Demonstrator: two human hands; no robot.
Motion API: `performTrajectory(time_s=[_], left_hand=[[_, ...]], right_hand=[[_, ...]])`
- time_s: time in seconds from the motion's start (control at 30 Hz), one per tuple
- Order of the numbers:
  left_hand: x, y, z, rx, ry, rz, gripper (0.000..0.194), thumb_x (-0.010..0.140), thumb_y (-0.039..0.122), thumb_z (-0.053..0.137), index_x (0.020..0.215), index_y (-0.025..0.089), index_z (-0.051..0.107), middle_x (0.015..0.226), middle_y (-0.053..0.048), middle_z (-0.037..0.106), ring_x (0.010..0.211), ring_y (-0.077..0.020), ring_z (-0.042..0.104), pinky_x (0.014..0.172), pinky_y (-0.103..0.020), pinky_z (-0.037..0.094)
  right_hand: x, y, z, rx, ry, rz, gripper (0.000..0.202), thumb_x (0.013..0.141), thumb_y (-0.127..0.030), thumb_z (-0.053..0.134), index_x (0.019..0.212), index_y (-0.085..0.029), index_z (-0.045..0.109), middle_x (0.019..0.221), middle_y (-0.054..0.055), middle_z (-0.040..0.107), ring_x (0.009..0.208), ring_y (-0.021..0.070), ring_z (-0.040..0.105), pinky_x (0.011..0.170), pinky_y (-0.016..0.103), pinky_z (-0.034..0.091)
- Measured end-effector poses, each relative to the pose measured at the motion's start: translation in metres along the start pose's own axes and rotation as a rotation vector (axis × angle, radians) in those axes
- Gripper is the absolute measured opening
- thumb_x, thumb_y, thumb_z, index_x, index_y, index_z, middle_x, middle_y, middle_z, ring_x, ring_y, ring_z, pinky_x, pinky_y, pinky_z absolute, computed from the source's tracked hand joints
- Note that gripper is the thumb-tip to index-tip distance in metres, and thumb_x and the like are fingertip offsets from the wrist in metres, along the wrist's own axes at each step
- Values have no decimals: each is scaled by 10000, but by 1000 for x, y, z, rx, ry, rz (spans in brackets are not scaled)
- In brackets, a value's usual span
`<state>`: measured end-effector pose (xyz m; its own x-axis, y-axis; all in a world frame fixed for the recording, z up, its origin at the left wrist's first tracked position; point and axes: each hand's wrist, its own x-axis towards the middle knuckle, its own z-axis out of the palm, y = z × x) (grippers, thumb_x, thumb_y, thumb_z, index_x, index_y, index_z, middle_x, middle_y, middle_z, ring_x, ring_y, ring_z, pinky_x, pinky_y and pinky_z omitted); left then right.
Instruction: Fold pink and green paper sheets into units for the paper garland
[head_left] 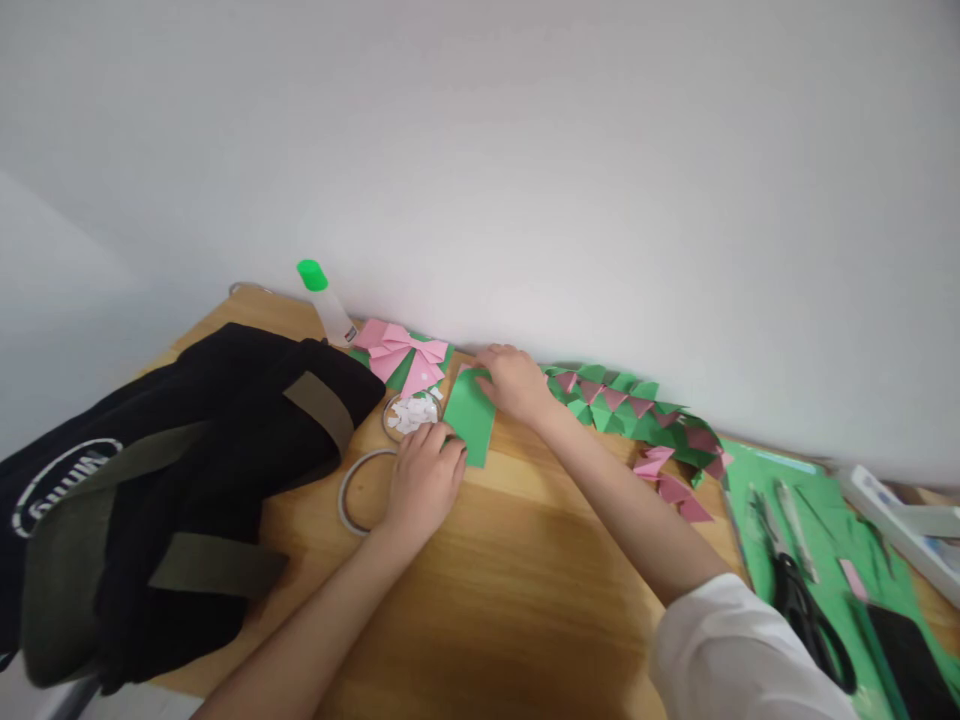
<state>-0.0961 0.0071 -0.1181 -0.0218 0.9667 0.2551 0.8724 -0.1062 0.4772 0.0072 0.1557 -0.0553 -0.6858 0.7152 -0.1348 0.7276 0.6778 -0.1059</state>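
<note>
A green paper rectangle (471, 428) lies near the wall, between my two hands. My right hand (516, 385) reaches over its upper end, thumb and fingers closed on the paper there. Close to the paper's left edge is my left hand (426, 478), back up and fingers curled; what its fingertips hold, if anything, is hidden. Just beyond it sits a round holder of white paper scraps (412, 412). A tape roll (346, 490) lies flat beside my left hand, partly covered by it. Behind the scraps is a pink paper bow (409, 352) on green paper.
A dark bag (225, 430) covers the left side, near a glue bottle (328, 310) with a green cap. Right are folded green and pink paper pieces (615, 400), loose pink pieces (675, 485), a green mat (757, 480), black scissors (806, 610), a phone (904, 650) and a white box (892, 520).
</note>
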Motion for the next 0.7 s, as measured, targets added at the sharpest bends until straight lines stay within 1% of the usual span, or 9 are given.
performTrajectory(time_s=[0.13,0.23,0.37,0.43,0.5,0.53,0.6,0.63,0.7], left_hand=[[-1,1,-1,-116,71,-24,192,880,143,531,763,171,681,867,-106,654,858,-269,587,789,-429,468],[-3,4,-10,-250,179,-54,165,883,271,566,761,186,639,891,-100,636,903,-261,585,866,-440,461],[-5,19,-36,-521,222,-53,437,972,525,324,979,182,595,1064,-139,625,1084,-266,580,957,-443,469],[-5,35,-49,-674,65,4,616,990,566,144,1008,173,617,1035,-139,675,1014,-245,655,861,-395,540],[-6,55,-60,-825,-165,88,742,927,710,154,1013,184,671,932,-115,720,916,-250,707,772,-372,576],[-8,66,-64,-1062,-412,95,714,866,769,323,1138,195,649,987,-121,724,989,-285,700,820,-401,571],[-10,88,-70,-1411,-702,77,744,767,750,569,1312,242,552,1085,-116,711,1042,-314,688,889,-451,546],[-12,98,-73,-1492,-774,72,787,734,724,637,1351,252,512,1114,-116,697,1020,-306,693,889,-453,542],[-13,114,-76,-1424,-753,54,752,731,638,708,1345,255,502,1093,-99,676,924,-256,693,832,-415,556]], right_hand=[[-20,5,-7,137,79,-91,197,944,-284,580,1067,-148,651,1073,69,678,956,190,658,841,394,553],[-54,9,-16,269,189,-190,192,941,-146,521,876,-145,702,906,81,719,901,202,665,810,353,521],[-113,14,-35,478,333,-312,167,945,-190,539,933,-158,702,865,59,735,801,154,667,726,287,523],[-139,13,-45,584,393,-366,145,942,-235,563,924,-176,694,836,36,736,763,134,661,688,263,527],[-160,11,-52,816,452,-440,105,925,-187,588,920,-177,693,827,35,736,742,124,657,659,254,524],[-169,10,-54,885,474,-454,99,917,-166,596,924,-181,694,825,35,733,746,126,656,660,259,527],[-184,8,-56,957,518,-467,120,910,-140,597,938,-201,697,827,33,717,767,139,659,675,284,539],[-191,8,-56,960,551,-455,135,907,-137,597,949,-218,697,857,37,709,809,153,663,708,308,547],[-206,9,-56,928,669,-353,164,892,-156,621,1002,-261,685,974,58,691,967,196,649,822,373,540]])
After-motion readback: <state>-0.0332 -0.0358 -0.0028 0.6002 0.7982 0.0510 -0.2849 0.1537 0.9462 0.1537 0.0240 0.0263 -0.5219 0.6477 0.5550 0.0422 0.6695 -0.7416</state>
